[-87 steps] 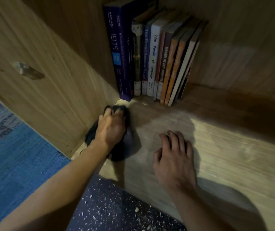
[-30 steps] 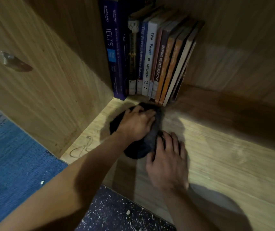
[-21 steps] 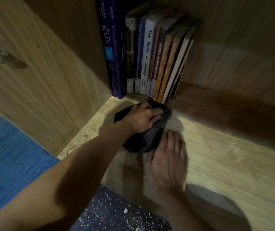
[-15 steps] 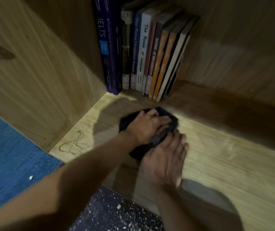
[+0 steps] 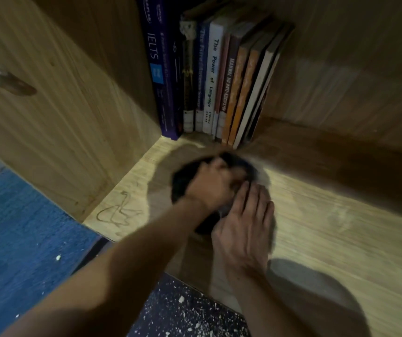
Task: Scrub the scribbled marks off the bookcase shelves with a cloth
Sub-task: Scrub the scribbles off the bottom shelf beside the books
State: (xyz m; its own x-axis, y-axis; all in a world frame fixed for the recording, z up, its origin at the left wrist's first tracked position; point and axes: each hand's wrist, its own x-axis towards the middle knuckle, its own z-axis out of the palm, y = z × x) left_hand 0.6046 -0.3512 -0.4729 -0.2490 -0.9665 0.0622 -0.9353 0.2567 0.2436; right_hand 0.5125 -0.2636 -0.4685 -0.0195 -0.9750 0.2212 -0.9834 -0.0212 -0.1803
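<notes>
A dark cloth [image 5: 183, 177] lies bunched on the wooden shelf [image 5: 328, 227], just in front of the books. My left hand [image 5: 213, 184] sits on top of the cloth with its fingers curled over it; hand and cloth are motion-blurred. My right hand [image 5: 245, 224] rests flat on the shelf right beside the cloth, fingers straight, fingertips touching my left hand. A looping scribbled mark [image 5: 118, 214] shows on the shelf's front left corner, apart from the cloth.
A row of upright books [image 5: 209, 76] stands at the back left, against the side panel [image 5: 56, 93]. Blue carpet [image 5: 20, 244] lies at the left below the shelf. Speckled dark floor [image 5: 183, 312] with white crumbs lies under my arms.
My left hand has carried the cloth from the shelf's left front corner to the right, in front of the books, uncovering the scribble. My right hand stayed flat on the shelf.
</notes>
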